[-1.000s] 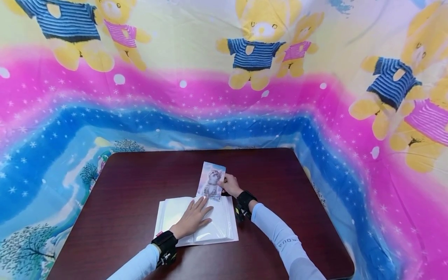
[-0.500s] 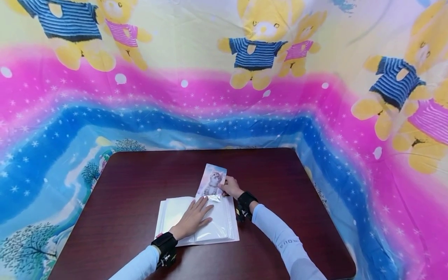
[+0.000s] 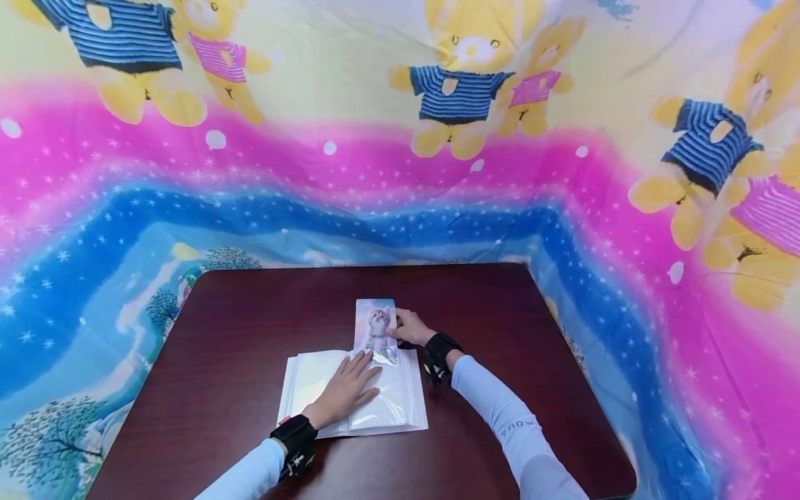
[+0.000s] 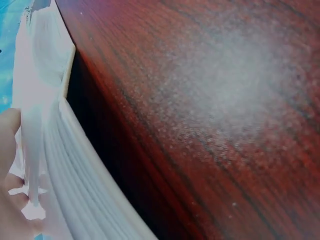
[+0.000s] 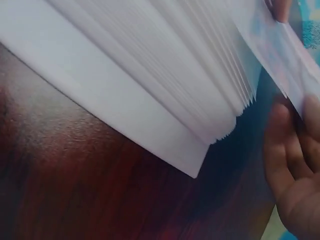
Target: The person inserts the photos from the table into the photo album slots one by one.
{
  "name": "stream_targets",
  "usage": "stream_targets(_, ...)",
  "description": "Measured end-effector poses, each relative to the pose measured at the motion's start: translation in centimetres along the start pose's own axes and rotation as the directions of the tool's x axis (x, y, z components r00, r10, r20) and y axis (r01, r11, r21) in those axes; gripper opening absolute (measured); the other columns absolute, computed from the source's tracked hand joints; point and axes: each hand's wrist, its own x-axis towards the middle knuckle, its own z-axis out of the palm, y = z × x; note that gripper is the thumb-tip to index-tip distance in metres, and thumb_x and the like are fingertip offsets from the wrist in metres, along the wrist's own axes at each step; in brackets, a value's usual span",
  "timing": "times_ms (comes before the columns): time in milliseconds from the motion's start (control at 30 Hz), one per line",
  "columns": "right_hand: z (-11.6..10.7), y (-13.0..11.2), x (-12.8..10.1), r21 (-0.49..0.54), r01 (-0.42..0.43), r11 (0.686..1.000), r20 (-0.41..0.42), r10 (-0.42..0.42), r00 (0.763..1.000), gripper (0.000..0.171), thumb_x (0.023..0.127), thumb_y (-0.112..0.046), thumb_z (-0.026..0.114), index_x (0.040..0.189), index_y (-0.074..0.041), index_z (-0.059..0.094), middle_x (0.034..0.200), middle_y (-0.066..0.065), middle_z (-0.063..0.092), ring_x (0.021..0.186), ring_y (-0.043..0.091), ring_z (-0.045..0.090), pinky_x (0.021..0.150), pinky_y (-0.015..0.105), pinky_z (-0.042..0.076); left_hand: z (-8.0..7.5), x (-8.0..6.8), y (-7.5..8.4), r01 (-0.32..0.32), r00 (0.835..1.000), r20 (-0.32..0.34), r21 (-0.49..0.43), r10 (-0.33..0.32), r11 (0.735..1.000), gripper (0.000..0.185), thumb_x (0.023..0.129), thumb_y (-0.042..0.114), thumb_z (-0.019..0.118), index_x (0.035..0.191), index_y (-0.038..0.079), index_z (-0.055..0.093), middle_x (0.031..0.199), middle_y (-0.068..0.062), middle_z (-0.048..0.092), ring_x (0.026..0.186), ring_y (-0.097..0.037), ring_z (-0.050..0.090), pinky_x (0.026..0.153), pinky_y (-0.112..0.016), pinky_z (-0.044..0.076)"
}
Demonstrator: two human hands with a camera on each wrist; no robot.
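A photo album (image 3: 387, 411) with clear plastic pockets lies spread on the table, white pages facing up. Across its middle rests my left hand (image 3: 344, 390), palm down with fingers extended, the fingertips near the top edge of the right page. My right hand (image 3: 414, 328) pinches the right edge of a kitten photo (image 3: 377, 321) that stands out beyond that top edge. The photo's lower end overlaps shiny plastic at the page top; how far it sits inside the pocket cannot be told. In the right wrist view, thumb and fingers hold the photo (image 5: 280, 55) beside the stacked page edges.
The dark red-brown table (image 3: 250, 312) extends around the album on all sides. A printed cloth (image 3: 350, 173) with bears and snowflakes hangs behind and beside it. Both wrists wear black straps (image 3: 442, 351) with cameras.
The kitten photo has turned from a rightward tilt to nearly upright and has moved slightly down toward the album, the right hand moving with it. The left hand stays in place.
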Motion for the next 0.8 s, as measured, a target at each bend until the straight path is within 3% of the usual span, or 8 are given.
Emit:
stream_targets(100,-0.3,-0.9,0.4,0.125,-0.027,0.992,0.031,0.024,0.999,0.058,0.092,0.011,0.061,0.142,0.009,0.032,0.105,0.031,0.062,0.089,0.040,0.065,0.076,0.045,0.057,-0.3,-0.1,0.1,0.018,1.000,0.023,0.009,-0.018,1.000,0.041,0.098,0.024,0.061,0.132,0.002,0.059,0.147,-0.031,0.039,0.137,-0.048,0.034,0.108,-0.065,0.027)
stream_targets(233,-0.8,-2.3,0.9,0.263,-0.025,0.965,-0.045,0.038,0.998,0.068,0.095,0.007,0.057,0.151,0.004,0.018,0.117,0.038,0.052,0.097,0.050,0.059,0.083,0.054,0.053,-0.4,-0.4,0.4,0.009,1.000,0.026,0.045,-0.010,0.999,0.038,0.099,0.024,0.060,0.132,0.004,0.059,0.148,-0.029,0.039,0.139,-0.045,0.034,0.107,-0.063,0.030)
stream_targets(300,-0.8,-2.5,1.6,0.236,-0.002,0.972,-0.102,0.027,0.994,0.064,0.099,0.005,0.053,0.153,0.000,0.020,0.112,0.033,0.053,0.091,0.047,0.059,0.079,0.053,0.054,-0.4,-0.7,0.6,-0.002,1.000,0.027,0.067,0.000,0.998,0.039,0.100,0.027,0.059,0.133,0.006,0.059,0.149,-0.027,0.039,0.139,-0.043,0.034,0.106,-0.062,0.032)
stream_targets(433,-0.2,-0.9,2.4,0.081,0.018,0.997,-0.161,-0.005,0.987,0.046,0.102,0.002,0.047,0.148,-0.003,0.039,0.090,0.016,0.051,0.070,0.034,0.054,0.067,0.047,0.055,-0.2,-1.5,1.3,-0.037,0.999,0.027,0.101,0.034,0.994,0.042,0.101,0.034,0.055,0.135,0.010,0.059,0.151,-0.022,0.040,0.138,-0.040,0.036,0.104,-0.060,0.036)
stream_targets(567,0.4,-1.5,1.5,0.033,0.034,0.999,-0.113,-0.030,0.993,0.035,0.105,0.001,0.041,0.138,0.004,0.050,0.086,0.022,0.052,0.073,0.045,0.053,0.072,0.055,0.053,-0.3,-2.6,1.7,-0.085,0.996,-0.013,0.097,0.086,0.992,0.041,0.099,0.037,0.060,0.130,0.011,0.062,0.147,-0.022,0.044,0.135,-0.039,0.041,0.102,-0.056,0.039)
stream_targets(800,0.3,-3.5,-0.9,0.105,0.081,0.991,0.000,-0.082,0.997,0.029,0.105,0.001,0.040,0.127,0.015,0.054,0.105,0.036,0.058,0.081,0.059,0.052,0.074,0.066,0.048,-0.8,-4.2,2.2,-0.175,0.979,-0.099,0.054,0.179,0.983,0.045,0.090,0.041,0.071,0.125,0.012,0.065,0.138,-0.020,0.052,0.128,-0.035,0.048,0.095,-0.051,0.043)
